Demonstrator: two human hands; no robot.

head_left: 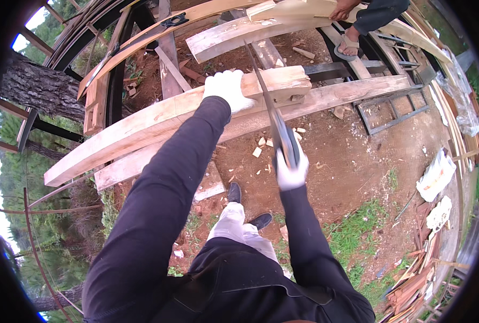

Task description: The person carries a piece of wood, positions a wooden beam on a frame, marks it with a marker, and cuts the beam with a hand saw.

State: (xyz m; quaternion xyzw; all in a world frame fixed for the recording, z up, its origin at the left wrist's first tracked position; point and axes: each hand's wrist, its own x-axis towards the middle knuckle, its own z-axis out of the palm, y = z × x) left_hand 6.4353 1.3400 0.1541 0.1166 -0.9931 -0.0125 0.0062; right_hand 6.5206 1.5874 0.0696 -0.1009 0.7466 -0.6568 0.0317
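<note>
My right hand [292, 171], in a white glove, is closed round the dark handle of a handsaw [270, 105]. The saw's long blade points away from me and lies across a thick wooden beam [142, 125], close to its rough right end. On top of that beam, just left of the blade, my gloved left hand [228, 90] grips the wood with its fingers curled over the far side. A second long beam [352, 96] runs under and in front of the first. The blade's tip reaches toward a third timber [223, 42] farther off.
At the upper right is another person's sandalled foot [348, 45] and a hand [343, 8] near the far timber. A black metal frame [392, 112] lies on the dirt. Wood offcuts [261, 145] are scattered below the saw. A tree trunk [43, 89] stands left.
</note>
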